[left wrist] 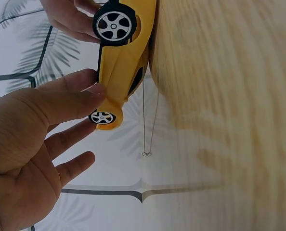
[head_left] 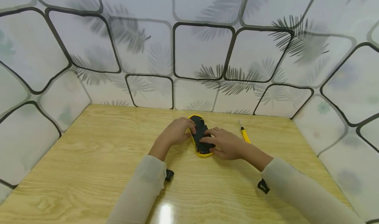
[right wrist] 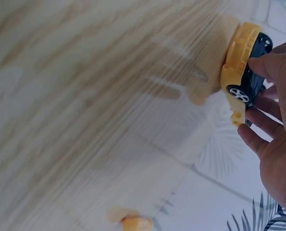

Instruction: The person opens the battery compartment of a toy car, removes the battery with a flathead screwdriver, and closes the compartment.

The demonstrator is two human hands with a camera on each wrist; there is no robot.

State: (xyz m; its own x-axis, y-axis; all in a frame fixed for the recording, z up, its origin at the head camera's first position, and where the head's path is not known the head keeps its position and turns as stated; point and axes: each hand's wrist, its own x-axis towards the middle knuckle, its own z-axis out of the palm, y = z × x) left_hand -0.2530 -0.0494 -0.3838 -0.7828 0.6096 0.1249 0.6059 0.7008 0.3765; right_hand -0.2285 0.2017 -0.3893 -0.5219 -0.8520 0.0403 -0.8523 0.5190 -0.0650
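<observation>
A yellow toy car (head_left: 200, 135) lies upside down on the table, its black underside facing up. My left hand (head_left: 177, 131) holds its left side; in the left wrist view the thumb presses the yellow body (left wrist: 119, 72) near a wheel, with the index finger over the underside edge. From the other side my right hand (head_left: 226, 143) grips the near end. Its thumb lies at the edge of the underside in the right wrist view, and the other fingers reach around by the wheel (right wrist: 239, 94). The roof is hidden beneath the car.
A screwdriver (head_left: 245, 135) with a yellow and black handle lies on the wooden table (head_left: 97, 158), right of the car and behind the right forearm. Patterned wall panels (head_left: 204, 49) close off the back and both sides. Black pieces hang at both sleeve cuffs.
</observation>
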